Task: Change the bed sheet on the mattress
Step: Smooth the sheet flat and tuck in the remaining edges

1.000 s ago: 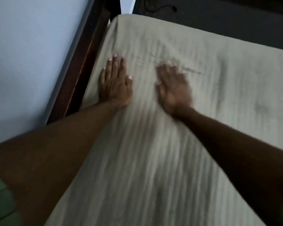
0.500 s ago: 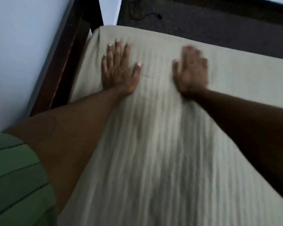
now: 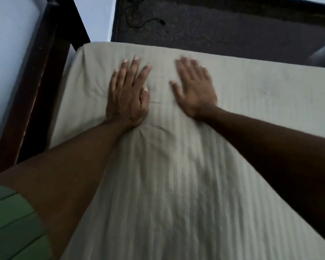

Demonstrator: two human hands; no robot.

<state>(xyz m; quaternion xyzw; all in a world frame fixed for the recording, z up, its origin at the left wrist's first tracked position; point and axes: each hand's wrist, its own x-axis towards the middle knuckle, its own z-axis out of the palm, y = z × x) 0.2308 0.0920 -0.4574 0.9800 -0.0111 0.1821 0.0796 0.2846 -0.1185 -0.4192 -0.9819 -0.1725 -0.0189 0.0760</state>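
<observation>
Pale beige cloth with faint woven stripes, the bed sheet, covers the mattress from the near edge of the view up to its far end, where the fabric wraps over a rounded corner at upper left. Both hands lie palm-down on the sheet near that far end, side by side but apart. The left hand is flat with its 4 fingers straight and slightly fanned, thumb tucked in against the side of the palm; the heel of the hand presses into the cloth, and small creases gather just below the wrist and beside the thumb. The right hand is also flat, fingers spread and thumb angled out toward the left hand; it is blurred, so its fingertips are hard to make out. Neither hand pinches or grips any fabric. Both forearms reach in from the bottom corners, and a green ribbed sleeve shows at lower left. A dark wooden bed frame runs along the left side of the mattress, against a pale wall. Beyond the mattress end lies dark carpet, with a thin black cable on it near the top
</observation>
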